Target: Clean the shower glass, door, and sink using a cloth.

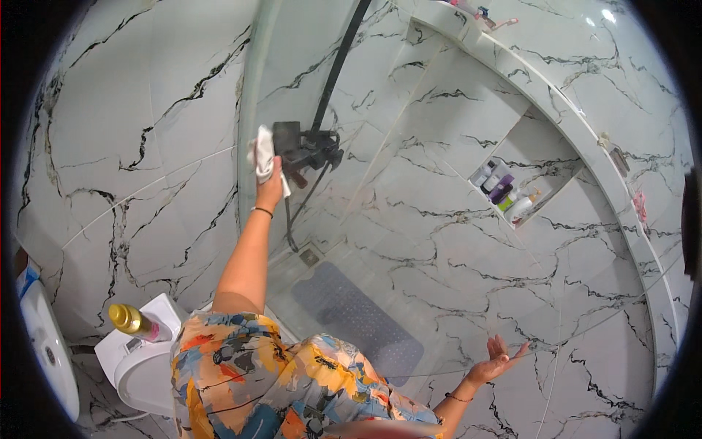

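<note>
My left hand [270, 189] is clenched around a white cloth [262, 152], pressing it on the glass shower screen [252, 88] just beside the black shower mixer [307, 150]. My right hand [496, 360] hangs released, palm up, fingers spread, touching nothing. Well up from it, a wall niche [545, 157] holds several bottles [504, 190]. Far below my left hand, a gold bottle [131, 320] stands on the toilet cistern [164, 311].
</note>
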Available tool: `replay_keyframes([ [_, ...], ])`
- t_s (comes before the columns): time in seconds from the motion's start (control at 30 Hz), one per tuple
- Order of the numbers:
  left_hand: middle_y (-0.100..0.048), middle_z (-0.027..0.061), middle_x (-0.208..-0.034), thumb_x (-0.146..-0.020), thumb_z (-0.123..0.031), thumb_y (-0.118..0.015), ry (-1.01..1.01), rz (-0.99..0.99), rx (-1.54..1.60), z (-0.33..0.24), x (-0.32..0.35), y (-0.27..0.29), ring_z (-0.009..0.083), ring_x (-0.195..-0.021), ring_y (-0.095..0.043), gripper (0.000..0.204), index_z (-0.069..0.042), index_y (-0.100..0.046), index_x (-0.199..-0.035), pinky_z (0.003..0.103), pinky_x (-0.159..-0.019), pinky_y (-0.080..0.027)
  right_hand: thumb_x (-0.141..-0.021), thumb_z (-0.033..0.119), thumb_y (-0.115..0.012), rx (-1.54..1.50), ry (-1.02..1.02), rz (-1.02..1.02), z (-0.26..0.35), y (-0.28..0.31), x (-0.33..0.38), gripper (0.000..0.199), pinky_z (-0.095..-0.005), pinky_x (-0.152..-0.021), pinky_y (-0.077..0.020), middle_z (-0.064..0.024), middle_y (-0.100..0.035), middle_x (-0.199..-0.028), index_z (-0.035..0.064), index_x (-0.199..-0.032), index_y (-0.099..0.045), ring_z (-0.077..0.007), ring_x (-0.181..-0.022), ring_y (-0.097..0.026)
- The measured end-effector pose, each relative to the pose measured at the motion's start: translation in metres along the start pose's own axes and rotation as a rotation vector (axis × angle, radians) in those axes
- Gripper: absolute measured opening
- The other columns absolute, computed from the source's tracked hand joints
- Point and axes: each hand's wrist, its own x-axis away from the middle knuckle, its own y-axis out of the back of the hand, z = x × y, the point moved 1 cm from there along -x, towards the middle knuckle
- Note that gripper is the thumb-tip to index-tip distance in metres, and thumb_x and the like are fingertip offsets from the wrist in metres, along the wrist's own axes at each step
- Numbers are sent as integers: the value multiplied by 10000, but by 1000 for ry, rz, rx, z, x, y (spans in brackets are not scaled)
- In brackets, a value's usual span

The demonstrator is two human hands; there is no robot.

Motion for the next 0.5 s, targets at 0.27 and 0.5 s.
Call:
replay_keyframes([
  [0.27,-390,159,-1364,-951,-387,-360,-113,-391,154,41,-6,-25,290,-1251,-355,546,16,-357,-1320,319,-1021,-251,-879,622,-325,17,-22,-117,6,-5,6,748,-289,-661,-507,-140,-606,-880,77,-1387,-250,-194,-751,-598],
  [0.5,-412,218,-1255,-922,-265,-473,-477,-397,65,-135,-44,-20,353,-1184,-386,457,23,-371,-1262,358,-1017,-265,-885,621,-291,35,-6,-135,1,-7,10,769,-280,-638,-518,-142,-605,-817,18,-1363,-279,-199,-733,-607],
])
